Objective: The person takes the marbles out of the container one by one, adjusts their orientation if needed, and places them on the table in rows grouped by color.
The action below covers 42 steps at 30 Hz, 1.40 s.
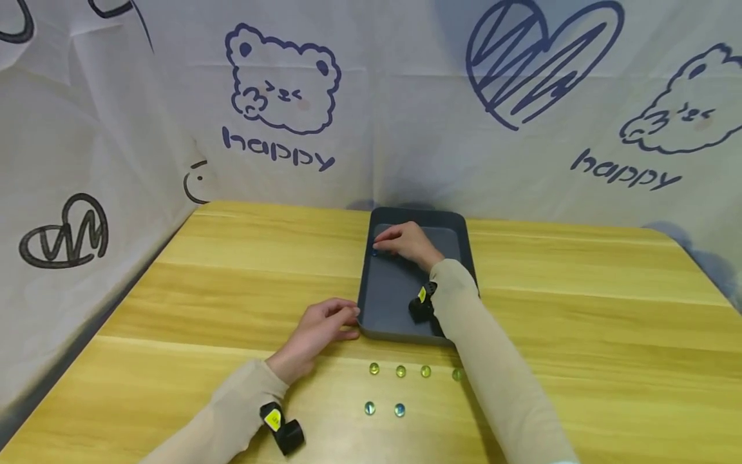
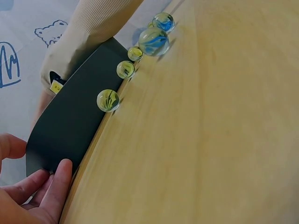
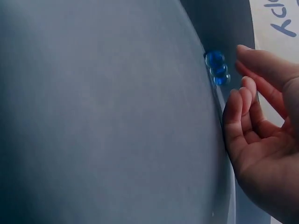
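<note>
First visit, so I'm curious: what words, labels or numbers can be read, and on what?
"happy": white fabric backdrop, under left bear drawing.
"happy": same backdrop, under right bear drawing.
Yellow label, left wrist's black camera: too small to read.
Yellow label, right wrist's black camera: likewise.

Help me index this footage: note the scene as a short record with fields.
Tray: dark grey, on the wooden table
Left grip: touches the tray's outside, by its near left corner
Right grip: over the tray's far left part, holding nothing
In tray: blue marbles by the left wall, count unclear
On table, visible: four yellow-green marbles, two blue ones
Backdrop: pale cloth with drawings
</note>
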Each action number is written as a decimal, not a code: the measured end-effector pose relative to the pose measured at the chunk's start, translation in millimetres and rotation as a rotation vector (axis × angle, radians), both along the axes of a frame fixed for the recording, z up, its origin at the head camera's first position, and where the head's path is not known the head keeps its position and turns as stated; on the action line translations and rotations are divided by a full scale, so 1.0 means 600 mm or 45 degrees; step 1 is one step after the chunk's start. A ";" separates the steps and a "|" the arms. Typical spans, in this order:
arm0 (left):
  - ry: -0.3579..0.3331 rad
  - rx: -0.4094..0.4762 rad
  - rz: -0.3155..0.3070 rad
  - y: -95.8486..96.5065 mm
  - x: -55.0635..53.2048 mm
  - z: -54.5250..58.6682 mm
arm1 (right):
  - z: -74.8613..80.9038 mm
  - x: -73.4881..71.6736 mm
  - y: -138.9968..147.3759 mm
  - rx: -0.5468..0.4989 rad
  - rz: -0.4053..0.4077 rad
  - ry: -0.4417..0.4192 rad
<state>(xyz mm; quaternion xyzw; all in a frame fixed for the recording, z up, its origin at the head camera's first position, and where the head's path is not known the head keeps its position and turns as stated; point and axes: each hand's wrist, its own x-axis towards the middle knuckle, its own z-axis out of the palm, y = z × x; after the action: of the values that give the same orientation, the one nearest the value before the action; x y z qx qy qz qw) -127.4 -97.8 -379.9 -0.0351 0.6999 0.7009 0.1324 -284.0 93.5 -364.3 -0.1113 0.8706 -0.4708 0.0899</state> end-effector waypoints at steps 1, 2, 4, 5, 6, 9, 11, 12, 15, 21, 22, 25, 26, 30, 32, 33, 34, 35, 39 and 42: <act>0.000 0.000 0.001 0.000 0.001 0.000 | -0.001 0.000 -0.001 0.013 0.007 0.003; 0.001 0.000 0.000 0.000 0.001 0.001 | -0.002 0.001 -0.002 0.025 0.010 0.008; 0.006 0.002 -0.002 0.000 0.002 0.001 | -0.002 0.002 -0.004 0.044 0.011 0.025; 0.009 0.004 -0.003 0.000 0.002 0.002 | -0.003 0.002 -0.005 0.058 0.013 0.042; 0.012 0.005 -0.003 0.000 0.002 0.002 | -0.003 0.002 -0.006 0.079 0.018 0.062; 0.002 0.005 0.003 -0.001 0.004 0.002 | -0.005 0.002 -0.008 0.164 0.053 0.117; -0.012 0.002 0.008 -0.002 0.006 0.002 | -0.006 0.003 -0.010 0.221 0.077 0.142; -0.016 0.001 0.009 -0.002 0.007 0.002 | -0.007 0.003 -0.011 0.241 0.084 0.147; -0.011 0.004 0.010 -0.002 0.008 0.002 | -0.007 0.002 -0.013 0.276 0.086 0.155; -0.006 0.006 0.011 -0.002 0.009 0.001 | -0.006 0.004 -0.016 0.331 0.126 0.160; -0.009 0.002 0.011 -0.002 0.009 0.000 | -0.006 0.004 -0.017 0.335 0.135 0.154; -0.002 -0.003 0.009 -0.002 0.009 -0.001 | -0.006 0.006 -0.016 0.321 0.133 0.139; 0.001 -0.003 0.009 -0.002 0.008 -0.001 | -0.005 0.006 -0.015 0.315 0.129 0.141; 0.009 0.005 0.010 -0.001 0.006 -0.002 | -0.005 0.006 -0.012 0.295 0.124 0.172; 0.007 0.004 0.009 -0.002 0.007 -0.002 | -0.005 0.007 -0.011 0.297 0.136 0.177; 0.007 0.004 0.007 -0.002 0.007 -0.003 | -0.006 0.007 -0.011 0.294 0.141 0.179; 0.006 0.004 0.007 -0.002 0.007 -0.003 | -0.007 0.007 -0.011 0.289 0.141 0.177; 0.004 0.002 0.007 -0.002 0.007 -0.003 | -0.007 0.006 -0.011 0.286 0.141 0.175; 0.001 -0.001 0.007 0.000 0.003 0.000 | -0.006 0.005 -0.010 0.290 0.129 0.167; 0.001 -0.001 0.006 0.000 0.002 -0.001 | -0.006 0.004 -0.009 0.301 0.126 0.171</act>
<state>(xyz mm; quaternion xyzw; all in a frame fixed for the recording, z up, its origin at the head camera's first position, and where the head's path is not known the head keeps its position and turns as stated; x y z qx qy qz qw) -126.2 -97.8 -380.2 -0.0366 0.7001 0.7011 0.1303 -281.7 87.9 -368.2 -0.1739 0.9175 -0.3514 0.0669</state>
